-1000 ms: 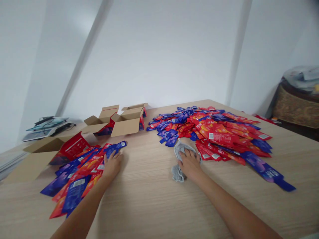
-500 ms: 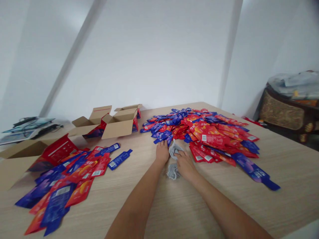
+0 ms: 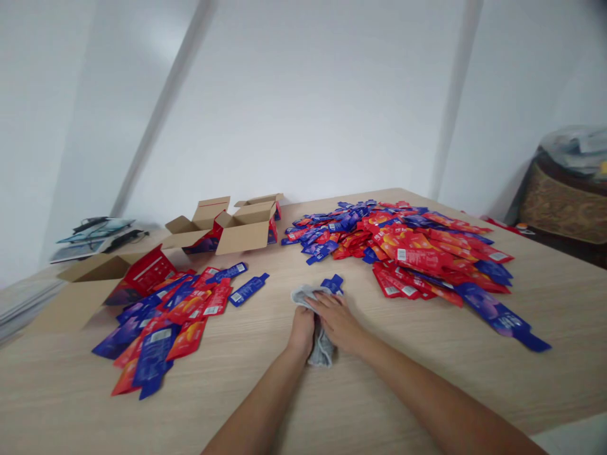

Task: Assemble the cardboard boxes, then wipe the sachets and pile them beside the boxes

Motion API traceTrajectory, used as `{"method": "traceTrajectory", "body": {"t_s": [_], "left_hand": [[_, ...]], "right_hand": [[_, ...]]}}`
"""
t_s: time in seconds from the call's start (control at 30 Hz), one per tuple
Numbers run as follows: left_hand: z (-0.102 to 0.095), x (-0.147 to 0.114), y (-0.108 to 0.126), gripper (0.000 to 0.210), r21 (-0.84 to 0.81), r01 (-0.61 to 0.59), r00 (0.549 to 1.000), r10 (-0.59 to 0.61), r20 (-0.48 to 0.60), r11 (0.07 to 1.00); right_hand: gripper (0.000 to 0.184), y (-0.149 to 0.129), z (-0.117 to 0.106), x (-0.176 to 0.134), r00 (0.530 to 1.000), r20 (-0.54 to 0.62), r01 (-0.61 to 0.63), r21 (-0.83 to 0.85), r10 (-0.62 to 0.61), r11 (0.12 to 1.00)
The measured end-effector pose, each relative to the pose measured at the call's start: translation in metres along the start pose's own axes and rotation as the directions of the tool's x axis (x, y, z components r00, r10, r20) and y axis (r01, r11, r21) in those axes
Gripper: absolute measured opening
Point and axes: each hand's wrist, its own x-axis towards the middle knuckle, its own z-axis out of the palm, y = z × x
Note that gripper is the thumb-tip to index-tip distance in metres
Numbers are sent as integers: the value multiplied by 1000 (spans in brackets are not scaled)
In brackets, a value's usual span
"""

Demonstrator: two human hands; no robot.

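Near the middle of the table, my left hand (image 3: 302, 330) is closed round the lower end of a blue pouch (image 3: 333, 284), whose narrow neck points away from me. The pouch's body is largely hidden behind the hands and cloth. My right hand (image 3: 337, 321) presses a grey cloth (image 3: 322, 355) over the pouch and against my left fingers. One part of the cloth covers the left fingertips, and another hangs below between both hands. Beyond my right hand lies a large heap of red and blue pouches (image 3: 408, 243).
To the left, a smaller pile of red and blue pouches (image 3: 156, 341) lies before an open carton (image 3: 78, 297). More open cartons (image 3: 244, 237) stand by the wall. A stack of flat items (image 3: 97, 237) sits at the far left. A blue pouch (image 3: 502, 319) juts from the heap's right side.
My left hand has drawn back from the heap with a blue pouch. My right hand has brought the cloth onto it. The view has shifted slightly, so the left pile appears further right.
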Motion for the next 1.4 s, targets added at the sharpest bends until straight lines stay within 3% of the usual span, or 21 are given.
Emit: {"method": "traceTrajectory", "body": {"t_s": [0.1,0.17,0.3,0.4,0.57,0.73,0.83,0.97,1.03,1.13,1.17,1.2,1.23,1.27,1.4], "left_hand": [[5,-4,3,10,33,52,994,-48,-93,998],[8,-5,8,12,5,121,990,-120,-75,993],[10,-9,19,17,-71,184,982,-186,-27,980],[9,-9,24,19,-76,245,970,-243,35,967],[3,-4,25,18,-150,289,956,-276,103,946],[-2,-3,31,30,-222,364,923,-319,215,905],[0,-5,33,34,-209,372,913,-316,256,904],[0,-7,32,29,-39,260,940,-244,239,965],[-2,-5,33,31,66,174,968,-183,170,982],[-6,-1,34,31,262,-86,992,57,115,961],[-7,1,34,32,322,-177,982,146,119,930],[-8,3,33,34,364,-240,970,210,119,900],[-9,5,31,37,385,-265,964,244,103,884],[-9,6,29,41,382,-251,967,245,67,889],[-5,6,18,56,138,-59,995,70,-75,989]], "right_hand": [[56,28,-6,2,979,18,-199,-114,202,973],[57,55,-12,3,939,-25,-342,-195,344,919],[55,89,-17,1,907,-151,-417,-180,394,891],[57,86,-9,2,911,-209,-385,-120,356,915],[59,51,8,9,993,-38,-114,22,115,993],[52,32,0,11,996,15,72,401,-85,913],[44,32,-7,6,997,60,6,549,-47,836],[33,43,-18,-2,979,25,-160,701,201,695],[28,54,-27,-4,914,-96,-171,790,394,588],[25,69,-38,-7,695,-294,-77,877,656,474],[26,73,-40,-7,625,-345,-46,879,700,475],[27,74,-41,-7,584,-385,-35,868,715,496],[30,74,-40,-6,581,-408,-45,848,704,529],[33,72,-37,-6,618,-416,-69,816,667,573],[46,51,-15,0,892,-316,-121,522,324,844]]}}
